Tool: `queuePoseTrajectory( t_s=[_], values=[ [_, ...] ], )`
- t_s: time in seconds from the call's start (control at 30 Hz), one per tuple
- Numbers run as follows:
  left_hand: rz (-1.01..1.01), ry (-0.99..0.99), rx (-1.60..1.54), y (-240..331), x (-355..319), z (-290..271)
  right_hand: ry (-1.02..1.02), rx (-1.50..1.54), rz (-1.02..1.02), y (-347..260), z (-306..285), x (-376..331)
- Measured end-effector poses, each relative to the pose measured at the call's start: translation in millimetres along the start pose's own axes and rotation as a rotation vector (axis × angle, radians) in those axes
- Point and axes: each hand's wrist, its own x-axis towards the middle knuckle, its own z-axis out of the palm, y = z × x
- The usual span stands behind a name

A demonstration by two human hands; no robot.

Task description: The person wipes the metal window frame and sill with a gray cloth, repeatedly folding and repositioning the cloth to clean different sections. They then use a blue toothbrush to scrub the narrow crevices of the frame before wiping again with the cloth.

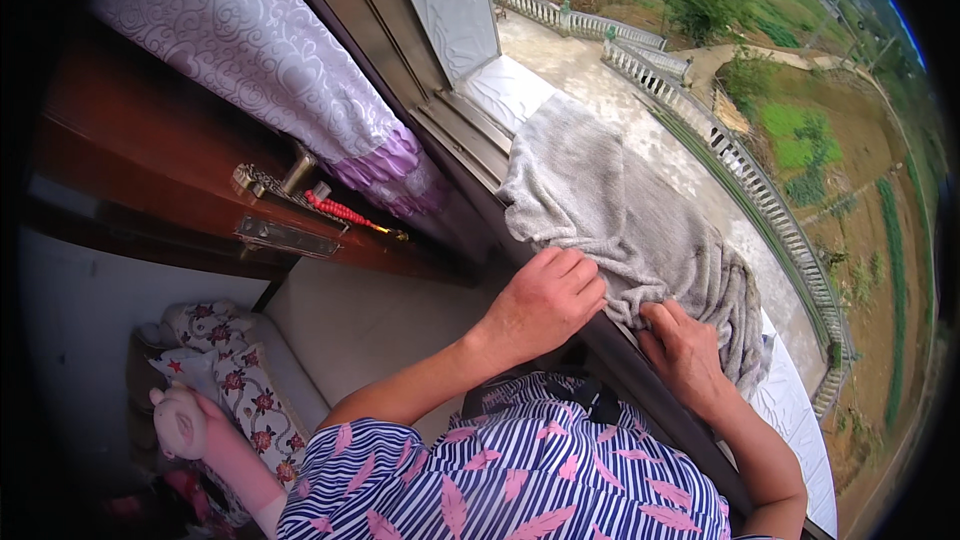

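A grey fleecy cloth is draped over the outer ledge of the open window, spread on the far side and bunched into folds near me and toward the right. My left hand is closed on the cloth's near edge at the window frame, knuckles up. To its right, my right hand pinches a gathered fold of the same cloth between thumb and fingers. Both hands rest at about the height of the sill.
The dark window frame runs under my wrists, with a white tiled ledge and a drop to the yard beyond. At left are a lilac curtain, a brown wooden door with red beads, and a pink plush toy.
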Motion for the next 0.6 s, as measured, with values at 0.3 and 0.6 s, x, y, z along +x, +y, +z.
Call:
queuePoseTrajectory(
  t_s=[0.3,0.6],
  values=[
    [-0.114,0.199,0.002,-75.9,5.8,-28.1,-0.127,-0.009,-0.033,-5.8,-12.0,45.8],
    [-0.260,-0.126,-0.337,-99.4,74.1,-28.3,0.474,1.224,0.602,35.9,-29.7,10.0]
  ],
)
